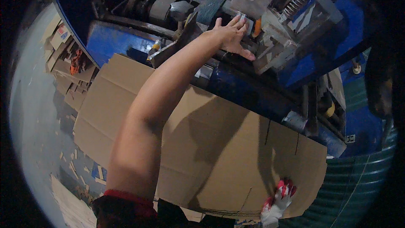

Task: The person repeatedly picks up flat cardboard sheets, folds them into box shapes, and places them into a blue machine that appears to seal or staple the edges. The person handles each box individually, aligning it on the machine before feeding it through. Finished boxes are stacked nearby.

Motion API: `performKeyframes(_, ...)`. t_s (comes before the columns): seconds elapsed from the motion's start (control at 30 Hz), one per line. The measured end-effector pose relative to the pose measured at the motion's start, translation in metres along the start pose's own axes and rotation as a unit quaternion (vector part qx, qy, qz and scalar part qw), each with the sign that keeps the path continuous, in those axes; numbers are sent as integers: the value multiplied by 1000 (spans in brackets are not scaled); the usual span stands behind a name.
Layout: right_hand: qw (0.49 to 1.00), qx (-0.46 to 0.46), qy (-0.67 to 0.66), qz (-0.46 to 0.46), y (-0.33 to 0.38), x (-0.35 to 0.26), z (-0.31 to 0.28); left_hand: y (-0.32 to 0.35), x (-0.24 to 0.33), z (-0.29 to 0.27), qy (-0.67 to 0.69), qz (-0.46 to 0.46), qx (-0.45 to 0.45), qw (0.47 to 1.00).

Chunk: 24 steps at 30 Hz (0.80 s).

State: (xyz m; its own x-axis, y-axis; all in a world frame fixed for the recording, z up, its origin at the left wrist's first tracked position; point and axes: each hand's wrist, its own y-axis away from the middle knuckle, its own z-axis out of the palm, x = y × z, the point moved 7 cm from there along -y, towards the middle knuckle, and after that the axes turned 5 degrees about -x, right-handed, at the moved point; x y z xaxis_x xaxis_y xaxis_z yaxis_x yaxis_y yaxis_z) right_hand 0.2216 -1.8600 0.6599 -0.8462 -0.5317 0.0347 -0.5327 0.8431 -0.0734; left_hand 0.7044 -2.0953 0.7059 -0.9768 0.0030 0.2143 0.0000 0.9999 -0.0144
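A large brown cardboard sheet (219, 152) with crease lines and a few dark slits lies slanted across the middle, its far edge against a blue machine (114, 38). My bare left hand (234, 38) reaches over the sheet to the machine. Its fingers are spread, close to a grey metal bracket (278, 55) and a small orange part (257, 28); I cannot tell whether the fingertips touch metal. My right hand (278, 198), in a white glove with red fingers, is at the sheet's near right edge. Its fingers are bunched together on the cardboard, with their undersides hidden.
A coil spring (293, 6) sits in the machine's metal frame at the upper right. Stacked cardboard pieces (69, 65) stand at the left, with an orange tangle (76, 62) on them. Scraps (74, 171) litter the grey floor. Green ribbed material (354, 185) lies at the lower right.
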Motion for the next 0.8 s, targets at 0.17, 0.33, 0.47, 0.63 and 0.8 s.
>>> performKeyframes(0.17,1000,8,3,-25,-3,-8,-5,-14,-2,1,25,-4,4,1000)
performKeyframes(0.33,976,-19,-173,129,-2,10,3,-15,-1,1,-20,17,0,1000)
performKeyframes(0.47,999,25,-32,-27,-6,-13,-8,-16,-2,1,-8,28,12,999)
performKeyframes(0.63,999,2,-6,-44,-5,-16,-10,-17,-2,2,-1,21,0,1000)
performKeyframes(0.8,999,4,0,-38,-4,-18,-11,-18,-1,2,3,22,-14,1000)
